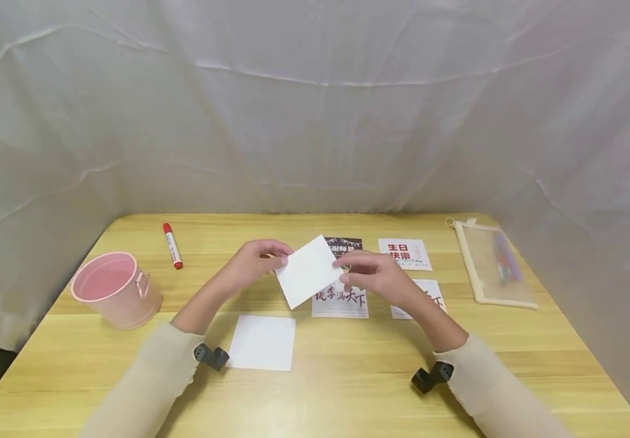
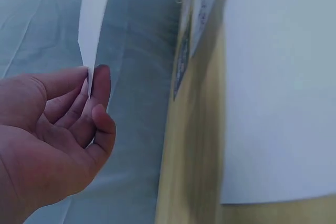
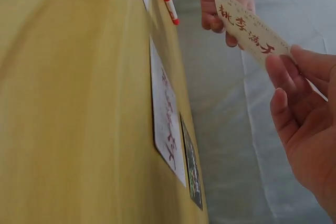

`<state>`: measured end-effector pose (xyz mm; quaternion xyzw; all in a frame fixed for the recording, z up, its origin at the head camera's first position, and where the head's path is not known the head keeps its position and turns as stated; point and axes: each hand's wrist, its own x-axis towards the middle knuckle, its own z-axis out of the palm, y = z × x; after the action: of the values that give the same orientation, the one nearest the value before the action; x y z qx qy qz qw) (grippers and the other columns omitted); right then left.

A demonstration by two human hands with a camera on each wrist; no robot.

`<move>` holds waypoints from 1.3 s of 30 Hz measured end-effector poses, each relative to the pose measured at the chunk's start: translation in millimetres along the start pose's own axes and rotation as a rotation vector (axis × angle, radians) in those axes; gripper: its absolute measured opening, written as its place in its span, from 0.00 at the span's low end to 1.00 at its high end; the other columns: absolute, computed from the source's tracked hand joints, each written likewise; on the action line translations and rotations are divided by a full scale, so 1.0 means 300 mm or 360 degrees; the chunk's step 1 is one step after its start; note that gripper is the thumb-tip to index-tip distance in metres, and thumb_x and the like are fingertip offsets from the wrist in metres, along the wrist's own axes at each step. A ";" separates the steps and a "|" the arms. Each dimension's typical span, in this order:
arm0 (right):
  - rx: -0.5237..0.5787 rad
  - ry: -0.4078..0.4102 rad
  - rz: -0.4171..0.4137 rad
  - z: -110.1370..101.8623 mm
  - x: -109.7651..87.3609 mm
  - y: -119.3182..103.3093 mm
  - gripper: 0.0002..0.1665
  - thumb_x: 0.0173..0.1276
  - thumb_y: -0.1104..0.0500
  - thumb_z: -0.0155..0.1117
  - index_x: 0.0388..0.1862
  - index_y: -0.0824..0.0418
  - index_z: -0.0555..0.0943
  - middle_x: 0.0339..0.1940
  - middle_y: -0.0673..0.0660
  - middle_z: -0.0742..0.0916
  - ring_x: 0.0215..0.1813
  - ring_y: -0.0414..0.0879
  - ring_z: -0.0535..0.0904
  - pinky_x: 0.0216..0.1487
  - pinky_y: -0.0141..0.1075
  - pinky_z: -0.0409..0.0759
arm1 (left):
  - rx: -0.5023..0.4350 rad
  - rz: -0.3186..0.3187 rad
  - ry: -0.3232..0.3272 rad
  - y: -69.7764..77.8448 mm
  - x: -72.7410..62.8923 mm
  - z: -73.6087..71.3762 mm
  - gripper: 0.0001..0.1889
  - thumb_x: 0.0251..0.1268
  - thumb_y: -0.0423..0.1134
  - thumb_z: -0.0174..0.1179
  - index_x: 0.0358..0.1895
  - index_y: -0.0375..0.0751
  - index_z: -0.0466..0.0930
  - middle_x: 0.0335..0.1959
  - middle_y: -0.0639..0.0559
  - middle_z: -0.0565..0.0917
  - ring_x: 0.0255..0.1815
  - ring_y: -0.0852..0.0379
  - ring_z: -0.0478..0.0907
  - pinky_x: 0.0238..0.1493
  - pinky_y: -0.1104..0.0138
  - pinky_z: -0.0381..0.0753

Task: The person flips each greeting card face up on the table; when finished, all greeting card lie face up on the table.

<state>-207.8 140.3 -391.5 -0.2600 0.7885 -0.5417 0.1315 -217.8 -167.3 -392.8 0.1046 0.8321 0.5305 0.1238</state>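
Observation:
Both hands hold a white card (image 1: 309, 272) above the table, its blank face toward the head view. In the right wrist view the other face of this card (image 3: 249, 27) carries red Chinese characters. My left hand (image 1: 251, 264) pinches it at the left corner between thumb and fingers. At the opposite corner my right hand (image 1: 377, 277) pinches it too. Beneath the held card lie a card with red lettering (image 1: 342, 307) and a dark card (image 1: 347, 243), both partly covered. Nearer me, a blank white card (image 1: 262, 342) lies flat beside the left wrist.
At left stands a pink bucket (image 1: 128, 307), with a red-capped marker (image 1: 173, 246) behind it. On the right lie a birthday card (image 1: 416, 252), another lettered card (image 1: 430, 289) partly behind the right arm, and a zip pouch (image 1: 481, 261) with pens inside. Curtains hang behind the table.

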 end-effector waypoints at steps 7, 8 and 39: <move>0.0033 0.0113 -0.0067 0.008 -0.012 -0.013 0.15 0.71 0.54 0.68 0.55 0.53 0.84 0.46 0.63 0.87 0.40 0.53 0.85 0.42 0.43 0.86 | 0.0134 0.0204 0.0146 0.011 -0.008 0.032 0.12 0.70 0.34 0.63 0.53 0.43 0.83 0.62 0.47 0.78 0.65 0.45 0.74 0.62 0.51 0.75; 0.0042 0.0150 -0.0052 0.009 -0.011 -0.014 0.14 0.71 0.53 0.67 0.54 0.53 0.84 0.43 0.64 0.87 0.39 0.53 0.85 0.39 0.43 0.86 | 0.0134 0.0246 0.0174 0.018 -0.010 0.038 0.11 0.69 0.34 0.63 0.53 0.42 0.83 0.62 0.47 0.79 0.65 0.45 0.73 0.62 0.51 0.75; -0.0133 0.0306 0.0024 0.011 0.061 -0.011 0.17 0.71 0.57 0.66 0.58 0.55 0.82 0.40 0.57 0.86 0.36 0.58 0.84 0.37 0.45 0.85 | -0.0204 0.0237 0.0279 0.007 -0.029 0.018 0.09 0.71 0.37 0.61 0.50 0.39 0.81 0.40 0.45 0.86 0.40 0.50 0.85 0.51 0.53 0.84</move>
<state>-220.5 126.7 -388.4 -0.2062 0.8212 -0.5299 0.0483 -207.6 -164.5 -392.2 0.1111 0.7940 0.5974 0.0172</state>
